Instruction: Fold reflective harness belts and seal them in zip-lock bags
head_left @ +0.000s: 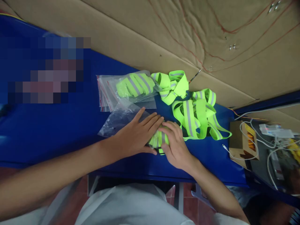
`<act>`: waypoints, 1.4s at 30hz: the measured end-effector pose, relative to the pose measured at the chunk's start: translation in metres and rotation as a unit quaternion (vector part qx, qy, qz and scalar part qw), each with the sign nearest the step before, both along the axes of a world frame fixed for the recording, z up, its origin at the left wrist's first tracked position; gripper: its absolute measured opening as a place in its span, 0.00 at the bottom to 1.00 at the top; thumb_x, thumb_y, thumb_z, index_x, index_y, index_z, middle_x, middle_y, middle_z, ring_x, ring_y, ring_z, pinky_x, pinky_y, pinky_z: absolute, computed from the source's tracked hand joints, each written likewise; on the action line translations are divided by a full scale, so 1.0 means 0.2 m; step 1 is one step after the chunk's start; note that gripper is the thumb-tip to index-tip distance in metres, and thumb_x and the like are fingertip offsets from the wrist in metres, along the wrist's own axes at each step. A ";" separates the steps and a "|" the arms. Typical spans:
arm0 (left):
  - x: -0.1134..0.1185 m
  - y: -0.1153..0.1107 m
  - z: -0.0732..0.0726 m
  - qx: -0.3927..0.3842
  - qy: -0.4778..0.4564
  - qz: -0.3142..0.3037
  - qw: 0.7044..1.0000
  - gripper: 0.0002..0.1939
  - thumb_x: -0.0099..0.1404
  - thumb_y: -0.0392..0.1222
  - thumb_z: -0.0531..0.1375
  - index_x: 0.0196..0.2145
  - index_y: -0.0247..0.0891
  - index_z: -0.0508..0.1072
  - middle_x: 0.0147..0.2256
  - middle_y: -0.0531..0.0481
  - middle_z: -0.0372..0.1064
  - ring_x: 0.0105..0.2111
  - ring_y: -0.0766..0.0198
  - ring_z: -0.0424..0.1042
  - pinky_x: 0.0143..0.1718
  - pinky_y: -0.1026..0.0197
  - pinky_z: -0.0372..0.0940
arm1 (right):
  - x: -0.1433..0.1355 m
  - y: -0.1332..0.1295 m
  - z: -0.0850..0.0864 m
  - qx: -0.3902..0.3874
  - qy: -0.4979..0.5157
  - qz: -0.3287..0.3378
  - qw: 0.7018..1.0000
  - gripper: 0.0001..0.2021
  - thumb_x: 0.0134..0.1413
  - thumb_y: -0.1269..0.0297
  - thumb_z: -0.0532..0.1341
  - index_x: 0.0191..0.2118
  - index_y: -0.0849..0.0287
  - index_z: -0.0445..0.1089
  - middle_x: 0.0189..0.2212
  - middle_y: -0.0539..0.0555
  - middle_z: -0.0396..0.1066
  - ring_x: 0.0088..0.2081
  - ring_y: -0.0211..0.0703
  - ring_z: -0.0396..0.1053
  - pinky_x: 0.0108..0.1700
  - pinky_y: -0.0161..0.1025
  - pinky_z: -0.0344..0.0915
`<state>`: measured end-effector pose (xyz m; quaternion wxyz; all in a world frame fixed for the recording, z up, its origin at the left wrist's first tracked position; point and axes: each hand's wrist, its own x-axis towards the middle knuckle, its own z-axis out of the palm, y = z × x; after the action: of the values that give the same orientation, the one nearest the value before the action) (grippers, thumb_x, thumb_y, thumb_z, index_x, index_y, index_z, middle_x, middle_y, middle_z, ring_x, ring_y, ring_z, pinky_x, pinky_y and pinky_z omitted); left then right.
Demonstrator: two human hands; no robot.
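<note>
My left hand (133, 136) lies flat on a clear plastic bag (112, 120), its fingers stretched out over a folded bundle of neon yellow-green reflective strap (156, 140). From the right, my right hand (175, 145) curls its fingers round the end of that bundle, which sits at the bag's mouth. Both hands partly cover the strap, so how far it is inside the bag is hidden. Behind my hands, another bag holds a folded reflective strap (134, 84) on top of several flat zip bags with red seals (103, 93).
Loose tangled straps (173, 86) and a larger heap of strap (199, 117) lie on the blue table (82, 128). At right stand a small cardboard box (237, 140) and white cables (269, 143). A cardboard wall (131, 37) borders the back. Far left is pixelated.
</note>
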<state>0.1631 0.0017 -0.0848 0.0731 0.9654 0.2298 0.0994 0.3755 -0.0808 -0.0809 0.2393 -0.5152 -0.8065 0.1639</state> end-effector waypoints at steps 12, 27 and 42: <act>-0.03 0.07 -0.02 -0.018 -0.016 -0.042 0.999 0.60 0.60 0.71 0.65 0.73 0.28 0.49 0.71 0.31 0.51 0.73 0.42 0.49 0.74 0.36 0.28 | 0.12 0.02 0.02 0.019 -0.018 0.106 0.994 0.28 0.62 0.53 0.68 0.63 0.52 0.63 0.67 0.66 0.58 0.74 0.63 0.48 0.70 0.67 0.58; 0.00 0.06 -0.04 -0.016 -0.040 -0.039 0.998 0.59 0.58 0.72 0.66 0.72 0.27 0.53 0.69 0.29 0.57 0.70 0.40 0.54 0.73 0.35 0.32 | 0.07 0.00 -0.05 0.083 -0.032 0.046 0.995 0.14 0.69 0.60 0.62 0.55 0.55 0.62 0.63 0.66 0.58 0.74 0.65 0.49 0.71 0.73 0.52; 0.03 0.13 0.04 -0.093 -0.107 -0.048 0.989 0.51 0.59 0.77 0.60 0.65 0.32 0.63 0.62 0.33 0.66 0.64 0.42 0.64 0.70 0.40 0.44 | 0.13 0.06 0.08 0.065 -0.014 0.056 0.996 0.25 0.67 0.59 0.64 0.64 0.55 0.60 0.62 0.66 0.65 0.65 0.58 0.66 0.63 0.55 0.71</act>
<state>0.1690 0.0272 -0.0774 0.1918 0.9480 0.1822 0.1767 0.4018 -0.0690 -0.0656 0.2511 -0.4549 -0.8463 0.1171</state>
